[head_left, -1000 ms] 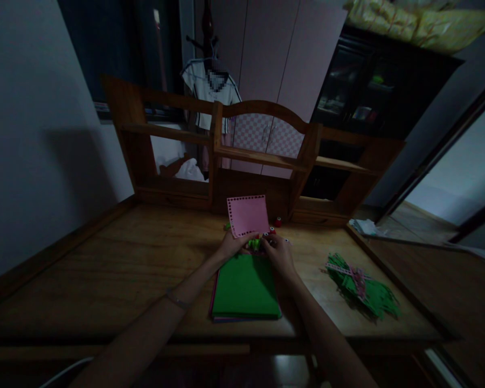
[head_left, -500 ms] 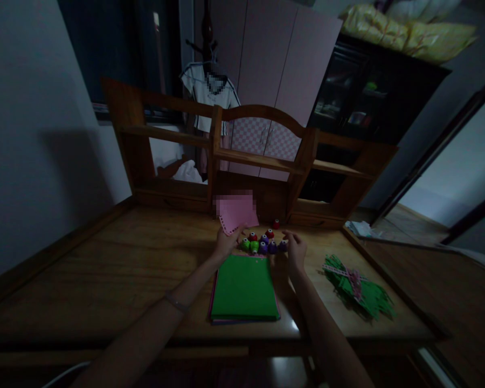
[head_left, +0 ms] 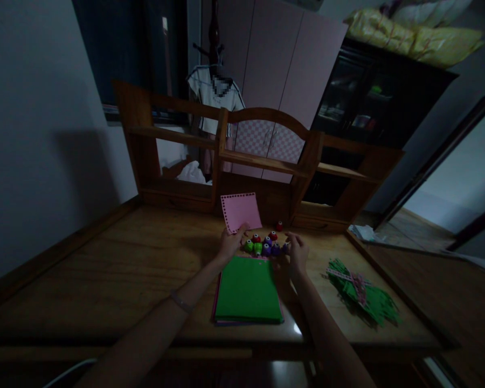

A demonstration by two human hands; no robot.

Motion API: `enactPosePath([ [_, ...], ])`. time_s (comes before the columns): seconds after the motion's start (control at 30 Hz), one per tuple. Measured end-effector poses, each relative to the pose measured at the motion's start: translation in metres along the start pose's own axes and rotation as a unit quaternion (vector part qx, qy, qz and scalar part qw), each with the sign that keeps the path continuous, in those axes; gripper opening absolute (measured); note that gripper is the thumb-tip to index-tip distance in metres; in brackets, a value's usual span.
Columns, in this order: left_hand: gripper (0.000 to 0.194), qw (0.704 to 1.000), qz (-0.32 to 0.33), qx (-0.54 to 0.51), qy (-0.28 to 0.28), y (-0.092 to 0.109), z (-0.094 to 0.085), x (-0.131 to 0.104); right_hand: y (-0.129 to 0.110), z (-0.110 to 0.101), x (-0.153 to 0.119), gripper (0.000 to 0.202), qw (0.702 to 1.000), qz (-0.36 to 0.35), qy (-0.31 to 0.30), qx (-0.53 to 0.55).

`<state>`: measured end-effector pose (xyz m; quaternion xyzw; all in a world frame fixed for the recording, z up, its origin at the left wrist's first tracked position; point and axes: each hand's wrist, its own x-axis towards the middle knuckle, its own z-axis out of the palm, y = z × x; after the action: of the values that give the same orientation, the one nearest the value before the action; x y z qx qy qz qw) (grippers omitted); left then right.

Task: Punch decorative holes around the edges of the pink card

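Note:
Pinched in my left hand (head_left: 231, 243) is a pink sheet of paper (head_left: 242, 212), raised above the desk, with punched holes along its top and left edges. My right hand (head_left: 298, 252) is closed with its fingers drawn together, beside a purple bell-like piece (head_left: 285, 248); whatever it pinches, if anything, is too small to make out. Between the hands several small round pieces sit grouped: green ones (head_left: 248, 246), purple ones (head_left: 275, 249) and red ones (head_left: 272, 236). Nearer to me lies a neat stack of sheets with a green top sheet (head_left: 248, 291).
A heap of green paper strips (head_left: 367, 296) with pink punched strips (head_left: 359, 285) lies on the right of the wooden desk (head_left: 161, 269). One red piece (head_left: 279, 226) sits farther back. A wooden shelf unit (head_left: 267, 161) closes off the rear edge.
The pink sheet has turned and tilted, so its holed top edge now shows. Both hands stay in nearly the same place; the whole view has shifted slightly.

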<state>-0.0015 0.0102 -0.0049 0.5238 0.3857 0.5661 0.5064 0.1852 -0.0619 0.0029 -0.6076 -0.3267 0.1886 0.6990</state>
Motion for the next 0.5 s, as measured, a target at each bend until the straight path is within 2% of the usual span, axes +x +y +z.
enactPosePath([
  [0.17,0.041,1.0,0.005,0.008,-0.001,-0.002,0.0,0.0,-0.003,-0.001,-0.001,0.035,1.0,-0.014,-0.015,-0.018],
  [0.23,0.042,1.0,0.004,0.006,0.0,-0.003,0.0,0.001,-0.003,-0.002,-0.001,0.037,0.998,-0.033,-0.02,-0.055],
  [0.3,0.041,1.0,0.002,0.007,-0.001,-0.005,0.0,0.001,-0.003,-0.002,-0.004,0.038,0.987,-0.086,-0.03,-0.135],
  [0.33,0.041,1.0,0.003,0.007,-0.001,-0.006,0.0,0.001,-0.003,-0.001,-0.007,0.038,0.973,-0.123,-0.037,-0.191],
  [0.4,0.042,1.0,0.003,0.008,-0.004,-0.007,0.0,0.002,-0.002,0.002,-0.013,0.033,0.928,-0.192,-0.057,-0.315],
  [0.5,0.044,1.0,-0.01,0.005,-0.003,-0.008,0.0,0.003,0.001,0.006,-0.023,0.026,0.853,-0.227,-0.073,-0.464],
])
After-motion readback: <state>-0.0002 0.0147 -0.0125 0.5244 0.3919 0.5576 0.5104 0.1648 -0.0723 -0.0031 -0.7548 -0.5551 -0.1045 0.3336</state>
